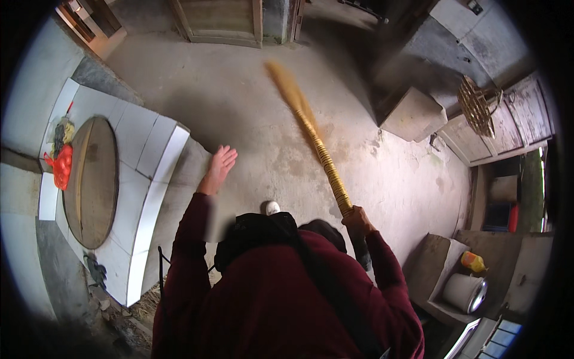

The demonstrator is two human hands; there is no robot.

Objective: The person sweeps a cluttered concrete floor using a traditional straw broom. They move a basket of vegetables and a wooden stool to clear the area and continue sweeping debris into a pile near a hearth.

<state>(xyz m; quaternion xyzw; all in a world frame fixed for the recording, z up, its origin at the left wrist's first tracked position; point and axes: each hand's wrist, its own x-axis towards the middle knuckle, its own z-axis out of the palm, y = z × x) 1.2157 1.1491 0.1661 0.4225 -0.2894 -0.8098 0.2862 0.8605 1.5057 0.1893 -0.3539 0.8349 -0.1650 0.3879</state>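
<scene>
My right hand (pixel 359 222) is wrapped round the handle of a long straw broom (pixel 326 157), close to its dark lower end. The yellow-bound shaft slants up and away to the left, and its brown bristle head is smeared by motion over the concrete floor (pixel 239 90). Held out at the left, my left hand (pixel 220 169) has its fingers stretched and nothing in it. It is beside the edge of a white-tiled stove counter (pixel 156 157), apart from it. One white shoe (pixel 272 207) shows below me.
On the counter are a round wooden lid (pixel 91 182) and a red plastic bag (pixel 61 166). A wooden door (pixel 218 21) stands at the far side. To the right are a pale block (pixel 414 113), a woven basket (pixel 476 107) and a white pot (pixel 465 293).
</scene>
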